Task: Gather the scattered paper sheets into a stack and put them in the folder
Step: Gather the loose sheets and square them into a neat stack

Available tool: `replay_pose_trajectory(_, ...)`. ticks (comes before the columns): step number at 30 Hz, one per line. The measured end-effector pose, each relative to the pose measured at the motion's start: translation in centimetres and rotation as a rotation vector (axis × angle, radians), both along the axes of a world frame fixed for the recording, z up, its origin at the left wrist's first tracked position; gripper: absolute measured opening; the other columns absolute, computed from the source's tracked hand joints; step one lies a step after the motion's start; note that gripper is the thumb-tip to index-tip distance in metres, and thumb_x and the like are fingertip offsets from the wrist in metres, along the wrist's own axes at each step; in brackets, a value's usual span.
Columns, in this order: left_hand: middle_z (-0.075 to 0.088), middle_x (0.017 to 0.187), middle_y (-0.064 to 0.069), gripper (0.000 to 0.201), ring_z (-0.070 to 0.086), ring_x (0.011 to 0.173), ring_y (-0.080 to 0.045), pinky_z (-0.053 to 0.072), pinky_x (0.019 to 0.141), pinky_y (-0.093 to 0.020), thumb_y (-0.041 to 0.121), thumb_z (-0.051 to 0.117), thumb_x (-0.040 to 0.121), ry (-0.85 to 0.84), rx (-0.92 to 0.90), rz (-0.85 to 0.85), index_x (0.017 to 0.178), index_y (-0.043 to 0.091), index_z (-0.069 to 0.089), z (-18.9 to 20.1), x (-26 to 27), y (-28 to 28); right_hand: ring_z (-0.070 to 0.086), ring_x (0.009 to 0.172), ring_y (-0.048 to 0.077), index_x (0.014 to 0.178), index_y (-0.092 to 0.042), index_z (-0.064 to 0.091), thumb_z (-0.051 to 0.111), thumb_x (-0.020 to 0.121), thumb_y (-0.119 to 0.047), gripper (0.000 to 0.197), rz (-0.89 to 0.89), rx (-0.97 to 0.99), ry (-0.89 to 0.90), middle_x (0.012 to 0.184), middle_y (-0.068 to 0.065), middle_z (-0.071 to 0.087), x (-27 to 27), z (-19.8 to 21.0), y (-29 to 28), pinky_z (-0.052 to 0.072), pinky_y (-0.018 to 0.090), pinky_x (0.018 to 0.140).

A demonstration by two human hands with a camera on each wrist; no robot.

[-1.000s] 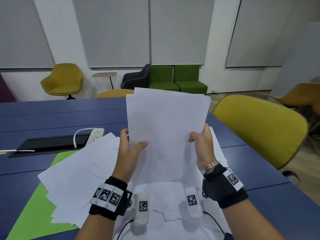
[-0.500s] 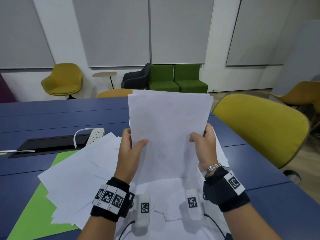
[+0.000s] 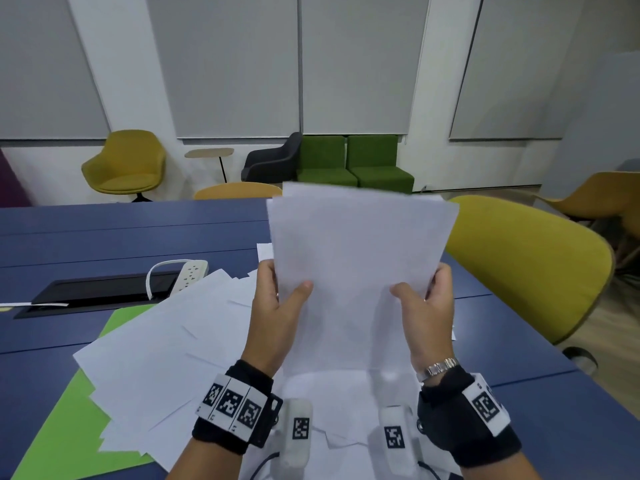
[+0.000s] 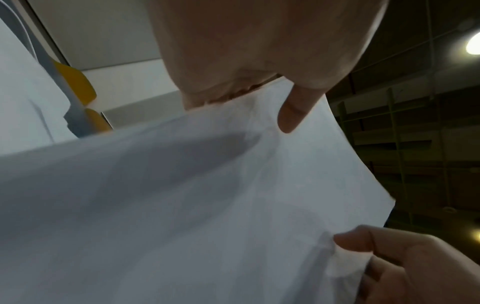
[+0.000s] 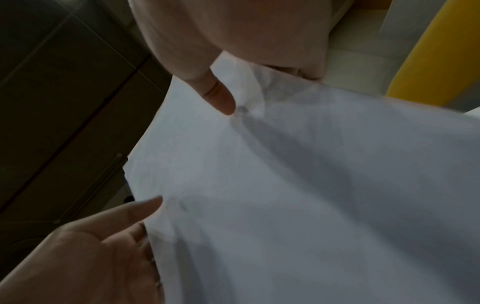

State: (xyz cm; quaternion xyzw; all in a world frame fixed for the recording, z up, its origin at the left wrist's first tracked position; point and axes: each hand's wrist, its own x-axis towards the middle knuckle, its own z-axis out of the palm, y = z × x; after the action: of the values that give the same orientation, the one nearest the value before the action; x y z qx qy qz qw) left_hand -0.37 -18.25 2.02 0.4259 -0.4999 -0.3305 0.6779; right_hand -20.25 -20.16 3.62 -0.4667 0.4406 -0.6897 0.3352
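Observation:
I hold a thin stack of white sheets [image 3: 356,258] upright above the blue table [image 3: 104,237]. My left hand [image 3: 277,299] grips the stack's left edge, thumb in front and fingers behind. My right hand [image 3: 426,299] grips the right edge the same way. The wrist views show the stack [image 4: 207,205] [image 5: 311,185] pinched under each thumb, the left hand [image 4: 288,115] and the right hand [image 5: 221,98]. Several loose white sheets [image 3: 166,355] lie fanned out on the table under my hands. They partly cover the green folder [image 3: 59,434], which lies flat at the near left.
A white power strip [image 3: 190,275] with its cord sits beside a black cable tray [image 3: 97,292] at the table's centre left. A yellow chair [image 3: 530,271] stands close at the table's right edge. More chairs and a green sofa line the far wall.
The held stack has shifted slightly right and a little higher, both hands moving with it. The sheets on the table have not moved.

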Motion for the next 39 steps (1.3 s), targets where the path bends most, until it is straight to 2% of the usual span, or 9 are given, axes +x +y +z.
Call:
replay_pose_trajectory(2, 0.070, 0.113, 0.001, 0.031, 0.068, 0.106, -0.021, 0.057, 0.089, -0.041, 0.022, 0.072, 0.086, -0.022, 0.046, -0.014, 0.111, 0.025, 0.054, -0.5, 0.1, -0.1, 0.066, 0.081, 0.009, 0.099, -0.022, 0.053, 0.063, 0.080, 0.007, 0.035, -0.006, 0.030, -0.014, 0.095, -0.007, 0.068, -1.0, -0.6, -0.2, 0.050, 0.026, 0.069)
replay_pose_trajectory(4, 0.070, 0.117, -0.001, 0.032, 0.068, 0.110, -0.023, 0.058, 0.086, -0.034, 0.008, 0.068, 0.093, 0.006, 0.076, -0.072, 0.117, 0.022, 0.054, -0.6, -0.1, -0.2, 0.061, 0.082, 0.014, 0.096, -0.021, 0.053, 0.063, 0.079, 0.005, 0.032, 0.008, 0.055, -0.005, 0.092, -0.005, 0.064, -1.7, -0.6, -0.6, 0.049, 0.029, 0.071)
replay_pose_trajectory(7, 0.070, 0.125, 0.003, 0.036, 0.066, 0.119, -0.020, 0.053, 0.096, -0.036, -0.002, 0.053, 0.100, 0.007, 0.082, -0.131, 0.127, 0.021, 0.055, -0.3, -1.5, 0.1, 0.062, 0.075, 0.006, 0.099, -0.017, 0.053, 0.058, 0.086, 0.007, 0.027, 0.050, 0.066, 0.030, 0.087, -0.009, 0.066, -2.2, -0.2, -0.6, 0.050, 0.020, 0.064)
replay_pose_trajectory(13, 0.072, 0.118, 0.008, 0.028, 0.068, 0.112, -0.012, 0.055, 0.093, -0.032, 0.004, 0.058, 0.099, 0.033, 0.069, -0.146, 0.121, 0.020, 0.055, 0.4, -4.8, 0.0, 0.062, 0.072, 0.004, 0.105, -0.014, 0.051, 0.055, 0.087, 0.006, 0.027, -0.061, -0.035, 0.030, 0.093, -0.006, 0.066, -4.6, 1.5, 0.9, 0.051, 0.019, 0.059)
replay_pose_trajectory(17, 0.068, 0.116, -0.007, 0.036, 0.066, 0.101, -0.018, 0.056, 0.089, -0.038, 0.018, 0.067, 0.081, 0.000, 0.146, -0.147, 0.114, 0.018, 0.054, -0.9, -5.3, -0.4, 0.063, 0.082, 0.013, 0.109, -0.011, 0.053, 0.057, 0.080, 0.012, 0.037, -0.045, 0.093, -0.021, 0.096, -0.003, 0.067, -7.0, -0.2, 0.7, 0.051, 0.030, 0.070)
replay_pose_trajectory(21, 0.071, 0.116, -0.003, 0.037, 0.070, 0.101, -0.011, 0.055, 0.079, -0.022, -0.008, 0.059, 0.089, 0.016, 0.202, -0.226, 0.120, 0.011, 0.054, -1.7, -6.2, -0.8, 0.063, 0.087, 0.021, 0.108, -0.006, 0.057, 0.056, 0.078, 0.012, 0.034, -0.003, 0.228, 0.003, 0.098, 0.005, 0.071, -7.8, -1.7, 0.2, 0.051, 0.037, 0.077)
replay_pose_trajectory(33, 0.070, 0.123, 0.012, 0.048, 0.066, 0.116, -0.008, 0.053, 0.097, -0.030, -0.007, 0.055, 0.095, -0.133, 0.166, -0.183, 0.124, 0.031, 0.055, -1.4, -6.4, -0.6, 0.071, 0.094, 0.016, 0.105, -0.019, 0.060, 0.059, 0.084, 0.008, 0.034, 0.019, 0.216, 0.025, 0.104, -0.001, 0.074, -7.1, -2.1, 0.2, 0.056, 0.034, 0.081)
replay_pose_trajectory(36, 0.073, 0.115, 0.010, 0.048, 0.070, 0.108, -0.012, 0.057, 0.090, -0.033, -0.007, 0.055, 0.093, -0.180, 0.111, -0.124, 0.118, 0.033, 0.057, -0.3, -5.0, -0.5, 0.071, 0.097, 0.014, 0.109, -0.019, 0.059, 0.062, 0.085, 0.006, 0.035, 0.093, 0.162, 0.038, 0.105, -0.003, 0.075, -6.8, -1.2, -0.3, 0.057, 0.033, 0.082)
replay_pose_trajectory(39, 0.077, 0.101, 0.008, 0.046, 0.074, 0.091, -0.014, 0.060, 0.077, -0.029, -0.014, 0.054, 0.091, -0.164, 0.084, -0.070, 0.111, 0.027, 0.059, 0.8, -1.9, -0.2, 0.065, 0.081, 0.010, 0.106, -0.017, 0.061, 0.063, 0.093, -0.010, 0.015, 0.150, 0.177, 0.163, 0.090, -0.007, 0.070, -7.4, 0.0, -1.5, 0.050, 0.030, 0.067)
